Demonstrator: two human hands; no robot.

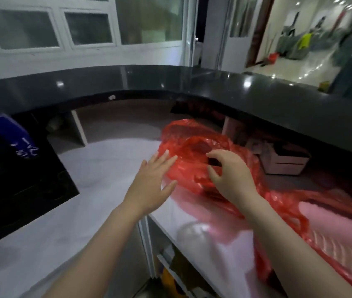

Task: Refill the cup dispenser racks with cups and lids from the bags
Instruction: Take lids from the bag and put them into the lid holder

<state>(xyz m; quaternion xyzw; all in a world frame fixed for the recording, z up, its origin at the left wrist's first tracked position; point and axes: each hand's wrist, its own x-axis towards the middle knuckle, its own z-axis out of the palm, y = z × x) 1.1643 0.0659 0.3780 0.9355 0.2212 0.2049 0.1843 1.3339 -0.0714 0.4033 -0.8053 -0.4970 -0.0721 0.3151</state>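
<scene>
A long, curved counter of glossy black stone [213, 82] is seen across the upper part of the view, with a lower worktop of pale grey-white laminate [106, 160] set beneath and in front of it. A flat black panel [20, 186] is set on the left of the worktop, and a blurred blue object [5, 130] is seen above it. On the right, a crumpled bag of thin red translucent plastic [192, 145] is laid on the worktop with its mouth gathered open; a second red plastic bag [332, 233] is spread along the right edge — pale ribbed stacks are glimpsed through it, though what they are cannot be told. A small white drawer unit [284, 164] is seen under the counter, behind the first bag.

The left hand [151, 179] is held flat, fingers straight and spread, its fingertips touching the left side of the crumpled bag. The right hand [233, 173] is placed at the bag's mouth, fingers and thumb curled — whether plastic is pinched cannot be told through the blur.
</scene>
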